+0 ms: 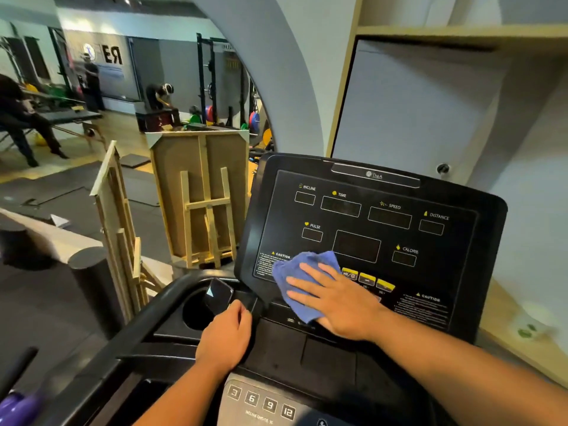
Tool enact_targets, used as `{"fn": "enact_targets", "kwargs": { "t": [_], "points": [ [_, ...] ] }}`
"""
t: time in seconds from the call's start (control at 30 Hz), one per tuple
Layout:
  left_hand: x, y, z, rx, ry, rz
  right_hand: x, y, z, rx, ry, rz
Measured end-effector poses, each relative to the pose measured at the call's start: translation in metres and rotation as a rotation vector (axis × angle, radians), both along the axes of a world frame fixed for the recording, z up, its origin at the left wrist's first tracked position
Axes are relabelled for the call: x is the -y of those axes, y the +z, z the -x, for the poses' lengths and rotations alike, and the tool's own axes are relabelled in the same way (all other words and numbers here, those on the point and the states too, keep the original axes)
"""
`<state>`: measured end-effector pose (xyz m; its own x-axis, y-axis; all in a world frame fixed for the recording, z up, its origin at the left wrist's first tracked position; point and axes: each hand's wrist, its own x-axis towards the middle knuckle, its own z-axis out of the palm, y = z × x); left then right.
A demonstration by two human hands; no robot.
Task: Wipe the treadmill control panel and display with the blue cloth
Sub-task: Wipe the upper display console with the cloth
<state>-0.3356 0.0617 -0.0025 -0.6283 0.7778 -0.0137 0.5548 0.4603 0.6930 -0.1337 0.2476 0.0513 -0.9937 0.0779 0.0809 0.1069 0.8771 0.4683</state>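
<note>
My right grip (330, 298) presses flat, fingers spread, on the crumpled blue cloth (302, 282); most of the black glossy treadmill display panel (368, 222) lies up and right of it.

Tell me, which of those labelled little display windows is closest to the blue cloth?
The PULSE window. It sits just above the blue cloth under the right hand; INCLINE, TIME, SPEED, DISTANCE and CALORIE lie higher up or further right.

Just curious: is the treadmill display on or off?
Off, it seems. Every window on the display is dark, with no digits, while the right hand presses the cloth on it.
</note>
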Motion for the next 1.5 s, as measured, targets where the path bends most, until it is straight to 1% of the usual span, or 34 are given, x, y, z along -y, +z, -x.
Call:
{"fn": "enact_targets", "kwargs": {
  "t": [0.07,0.13,0.2,0.27,0.33,0.37,0.47,0.53,0.57,0.67,0.73,0.8,0.83,0.87,0.93,1.0,1.07,1.13,1.2,1.33,1.43,1.47,1.5],
  "points": [
    [-0.001,0.000,0.001,-0.005,-0.007,-0.005,-0.020,0.027,0.011,-0.040,-0.021,-0.052],
    [-0.001,0.001,0.000,-0.008,-0.007,-0.004,-0.042,0.069,0.031,-0.166,-0.105,-0.088],
    [0.000,0.001,0.001,-0.007,-0.001,-0.008,-0.058,0.111,0.052,-0.280,-0.227,-0.071],
    [0.000,0.002,0.000,-0.014,0.003,-0.013,-0.064,0.131,0.067,-0.405,-0.322,-0.049],
    [0.000,0.002,0.001,-0.015,0.007,-0.014,-0.058,0.124,0.077,-0.507,-0.373,-0.031],
    [0.000,0.002,0.001,-0.011,0.008,-0.014,-0.053,0.115,0.079,-0.522,-0.382,-0.024],
    [0.001,0.004,0.000,-0.014,0.007,-0.016,-0.051,0.101,0.061,-0.465,-0.346,-0.006],
    [0.002,0.004,0.001,-0.014,0.007,-0.016,-0.061,0.106,0.037,-0.443,-0.335,-0.020],
    [0.003,0.005,0.001,-0.013,0.008,-0.011,-0.066,0.109,0.024,-0.461,-0.360,-0.024],
    [0.002,0.007,-0.001,-0.016,0.006,-0.001,-0.074,0.112,-0.016,-0.602,-0.511,-0.007],
    [0.003,0.010,-0.002,-0.013,0.009,0.006,-0.071,0.108,-0.030,-0.720,-0.626,0.018],
    [0.003,0.012,-0.002,-0.003,0.007,0.016,-0.063,0.104,-0.015,-0.831,-0.753,0.025],
    [0.003,0.013,-0.003,0.005,0.004,0.017,-0.058,0.102,0.000,-0.877,-0.791,0.034],
    [0.003,0.015,-0.003,0.010,0.004,0.021,-0.053,0.100,0.018,-0.883,-0.789,0.037],
    [0.003,0.018,-0.005,0.010,0.006,0.029,-0.046,0.093,0.048,-0.753,-0.654,-0.013],
    [0.002,0.019,-0.006,0.015,0.015,0.031,-0.048,0.092,0.051,-0.604,-0.509,-0.066],
    [0.002,0.020,-0.006,0.021,0.019,0.036,-0.058,0.097,0.030,-0.531,-0.446,-0.066],
    [0.002,0.019,-0.007,0.027,0.020,0.041,-0.067,0.097,-0.001,-0.512,-0.457,-0.076],
    [0.002,0.020,-0.008,0.029,0.020,0.046,-0.075,0.096,-0.038,-0.594,-0.547,-0.080],
    [0.004,0.021,-0.010,0.031,0.020,0.039,-0.078,0.097,-0.093,-0.871,-0.822,0.004],
    [0.003,0.023,-0.010,0.044,0.024,0.049,-0.074,0.102,-0.076,-1.077,-0.975,0.083],
    [0.003,0.023,-0.010,0.050,0.024,0.050,-0.071,0.102,-0.061,-1.112,-0.990,0.096],
    [0.002,0.023,-0.010,0.047,0.021,0.048,-0.067,0.101,-0.045,-1.091,-0.957,0.087]
  ]
}}
